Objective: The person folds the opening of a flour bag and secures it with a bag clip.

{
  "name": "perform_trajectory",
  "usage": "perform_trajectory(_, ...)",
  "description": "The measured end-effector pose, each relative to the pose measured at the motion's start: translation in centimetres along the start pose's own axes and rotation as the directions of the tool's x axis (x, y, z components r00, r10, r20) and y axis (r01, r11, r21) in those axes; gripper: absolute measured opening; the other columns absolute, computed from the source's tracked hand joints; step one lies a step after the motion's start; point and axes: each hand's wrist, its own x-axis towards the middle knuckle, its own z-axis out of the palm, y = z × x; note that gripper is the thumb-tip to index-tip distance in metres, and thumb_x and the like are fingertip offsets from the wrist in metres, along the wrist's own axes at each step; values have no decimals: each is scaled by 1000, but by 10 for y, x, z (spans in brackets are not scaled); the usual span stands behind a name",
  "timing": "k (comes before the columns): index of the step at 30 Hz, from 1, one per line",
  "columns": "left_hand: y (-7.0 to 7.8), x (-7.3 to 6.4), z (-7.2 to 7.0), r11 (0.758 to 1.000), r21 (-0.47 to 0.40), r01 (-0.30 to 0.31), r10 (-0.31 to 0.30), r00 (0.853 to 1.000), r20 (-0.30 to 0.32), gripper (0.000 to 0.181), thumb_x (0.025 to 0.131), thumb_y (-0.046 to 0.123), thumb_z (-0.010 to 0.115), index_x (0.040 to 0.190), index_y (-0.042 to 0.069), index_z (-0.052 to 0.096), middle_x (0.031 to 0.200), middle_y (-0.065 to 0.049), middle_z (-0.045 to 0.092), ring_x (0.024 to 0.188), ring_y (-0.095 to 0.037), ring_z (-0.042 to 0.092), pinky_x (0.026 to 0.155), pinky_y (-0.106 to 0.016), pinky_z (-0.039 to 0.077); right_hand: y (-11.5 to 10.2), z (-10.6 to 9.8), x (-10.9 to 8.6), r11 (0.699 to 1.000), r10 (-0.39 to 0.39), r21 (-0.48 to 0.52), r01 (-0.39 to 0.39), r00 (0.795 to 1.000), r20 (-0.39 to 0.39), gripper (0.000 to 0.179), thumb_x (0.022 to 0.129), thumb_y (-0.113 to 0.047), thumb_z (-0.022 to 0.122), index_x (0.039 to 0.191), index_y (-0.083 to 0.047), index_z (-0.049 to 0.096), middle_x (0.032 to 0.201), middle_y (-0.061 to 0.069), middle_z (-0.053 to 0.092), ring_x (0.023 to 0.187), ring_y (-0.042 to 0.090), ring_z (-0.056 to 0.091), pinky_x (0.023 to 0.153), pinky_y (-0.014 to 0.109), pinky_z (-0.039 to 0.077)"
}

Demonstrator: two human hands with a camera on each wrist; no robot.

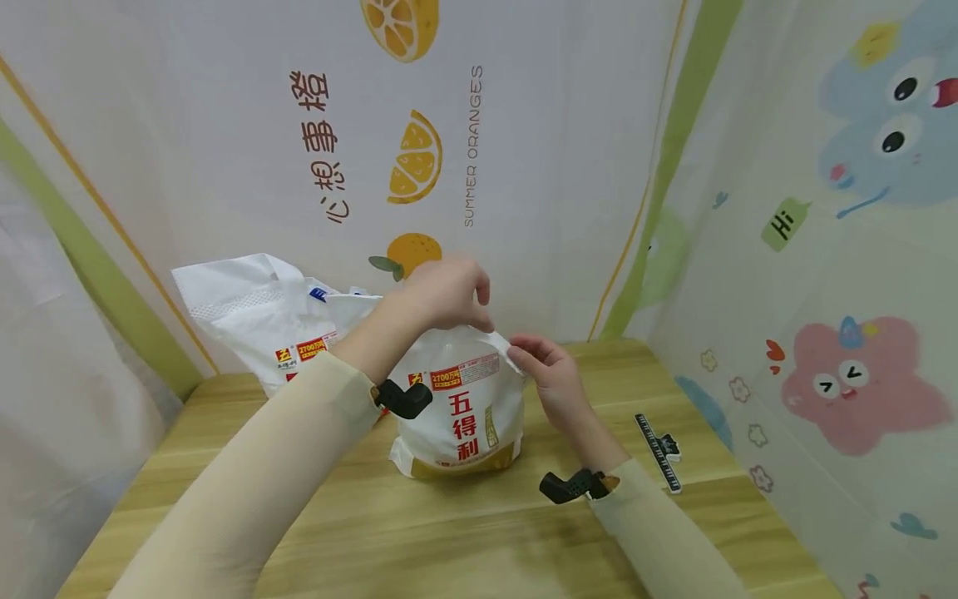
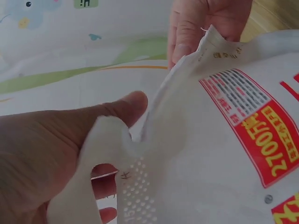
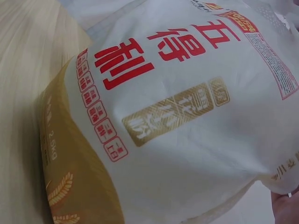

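A white flour bag [image 1: 456, 424] with red lettering and a gold base stands upright on the table. My left hand [image 1: 449, 293] holds its top flap. In the left wrist view, the left thumb [image 2: 133, 103] lies on the near side of the flap, and fingers show behind through the handle hole [image 2: 105, 182]. At the bag's top right corner, my right hand [image 1: 552, 376] pinches the edge between thumb and fingers. The bag's front [image 3: 187, 93] fills most of the right wrist view, where only a bit of a hand shows at the lower right edge.
Behind the left forearm stands a second white bag [image 1: 239, 312], partly hidden. To the right of my right hand, a black clip with a piano-key pattern [image 1: 659, 453] lies on the wooden table [image 1: 419, 541]. Printed curtains [image 1: 569, 166] hang close around the table.
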Motion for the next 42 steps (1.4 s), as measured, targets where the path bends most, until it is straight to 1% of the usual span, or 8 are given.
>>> perform_trajectory(4,-5,-4,2,996,78,47,-46,999,-8,32,88,40,89,100,13,79,105,-4,73,95,-26,67,80,-44,56,1,4,0,999,12,-33,-11,999,31,39,102,-14,80,137,-1,71,114,-3,74,106,13,68,86,21,58)
perform_trajectory(9,-10,-6,1,988,120,94,-98,995,35,31,91,45,88,94,15,79,96,-2,75,89,-23,69,76,-42,57,4,3,1,995,34,-98,-30,998,47,39,102,-18,81,137,-4,75,121,3,77,108,14,70,88,23,60)
perform_trajectory(14,-11,-5,1,993,102,52,-60,995,82,23,94,40,87,93,18,85,93,1,79,89,-21,71,75,-38,58,7,2,1,987,57,-154,-53,998,23,37,101,-22,82,133,-6,78,124,8,81,106,13,73,89,27,61)
perform_trajectory(19,-12,-5,4,996,92,-6,0,998,63,18,93,36,89,86,20,85,87,3,79,86,-20,70,73,-38,56,9,2,1,985,66,-156,-67,998,-9,33,99,-24,84,126,-7,82,118,4,83,101,13,74,86,29,62)
perform_trajectory(26,-14,-10,8,997,58,-58,56,998,39,18,94,29,89,84,17,80,84,2,76,82,-20,67,72,-37,53,10,3,0,983,31,-178,-37,999,-32,26,95,-18,87,115,-1,84,101,-5,82,93,13,73,80,27,62)
perform_trajectory(35,-14,-8,14,990,112,-89,85,996,34,24,93,28,89,79,21,71,84,2,69,81,-21,64,70,-38,47,10,7,-1,976,-3,-217,-15,997,-80,21,92,-13,90,105,1,84,90,-8,79,88,13,69,76,27,60)
perform_trajectory(39,-14,-7,15,994,85,-68,65,997,41,11,94,28,88,89,20,81,90,2,76,85,-22,67,74,-40,52,7,8,-2,967,-6,-254,-14,997,-78,23,92,-17,90,105,0,84,91,-5,78,87,14,69,77,29,59)
perform_trajectory(42,-15,-6,15,997,50,-54,52,997,49,9,95,27,87,98,19,87,94,3,81,86,-21,71,78,-39,57,4,6,-1,961,6,-277,-14,1000,-29,27,95,-25,89,113,-6,84,101,0,80,94,17,70,82,31,59)
